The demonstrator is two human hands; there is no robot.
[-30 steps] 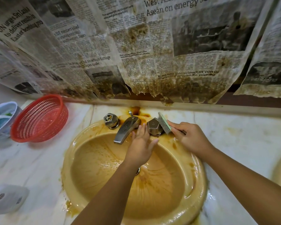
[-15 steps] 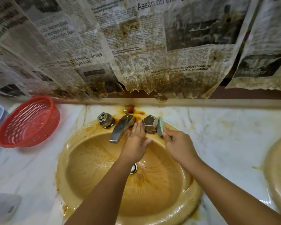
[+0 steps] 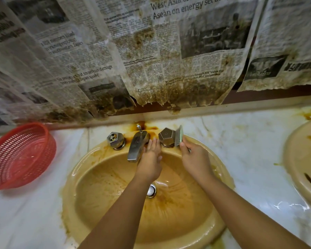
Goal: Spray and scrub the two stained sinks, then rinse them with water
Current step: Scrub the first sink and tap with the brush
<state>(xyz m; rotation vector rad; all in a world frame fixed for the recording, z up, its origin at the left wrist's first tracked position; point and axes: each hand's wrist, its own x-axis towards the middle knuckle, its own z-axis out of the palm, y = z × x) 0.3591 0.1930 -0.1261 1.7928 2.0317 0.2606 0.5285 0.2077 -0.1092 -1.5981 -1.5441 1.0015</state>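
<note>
Over the stained sink [image 3: 74, 178], right hand [image 3: 194, 159] pinches the sponge [image 3: 179, 135] upright against the knob [image 3: 166, 137]; left hand [image 3: 149, 163] rests flat.

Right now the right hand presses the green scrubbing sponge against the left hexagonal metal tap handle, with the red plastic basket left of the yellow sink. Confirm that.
Wrong handle. The head view shows the right hand pressing the green scrubbing sponge against the right hexagonal metal tap handle; the left one stands untouched. The red plastic basket is left of the yellow sink.
</note>
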